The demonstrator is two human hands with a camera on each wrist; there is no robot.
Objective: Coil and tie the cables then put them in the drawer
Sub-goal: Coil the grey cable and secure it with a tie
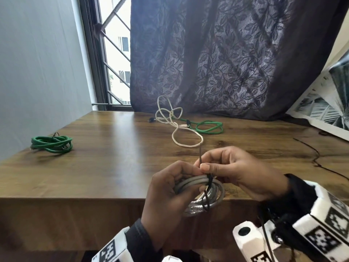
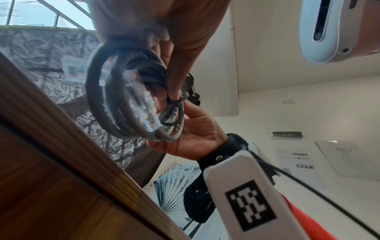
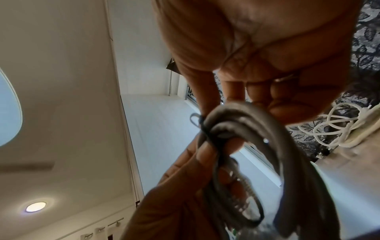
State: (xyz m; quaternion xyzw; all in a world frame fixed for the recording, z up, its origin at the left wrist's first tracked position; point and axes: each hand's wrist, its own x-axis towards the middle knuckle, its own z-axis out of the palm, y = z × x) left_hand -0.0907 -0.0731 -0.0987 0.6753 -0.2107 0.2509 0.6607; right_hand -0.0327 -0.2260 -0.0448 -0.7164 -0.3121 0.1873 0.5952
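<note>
Grey is the cable in hand: from the head camera, the grey coil (image 1: pixel 200 193) is held just over the near edge of the wooden table (image 1: pixel 113 157), so both hands can work around it freely. The left hand (image 1: pixel 168 197) has its fingers curled round the coil's left side, likely to keep the loops from springing apart. The right hand (image 1: pixel 243 171) pinches the black tie (image 1: pixel 207 190) between thumb and forefinger, its free end standing up, which suggests the tie is being drawn tight. 1 tied green coil (image 1: pixel 52 144) lies at the table's left; a loose white cable (image 1: pixel 175 121) and another green cable (image 1: pixel 207 127) lie at the back, apparently not yet coiled. No drawer shows.

From the left wrist, the grey coil (image 2: pixel 123 104) hangs below the curled fingers, a clear plug (image 2: pixel 144 104) among its loops, with the tie (image 2: pixel 174 105) pinched where the hands meet.

From the right wrist, the tie (image 3: pixel 205 129) wraps the bundled strands of the coil (image 3: pixel 287 146), the left hand's fingertips (image 3: pixel 224 146) pressing right beside it.
</note>
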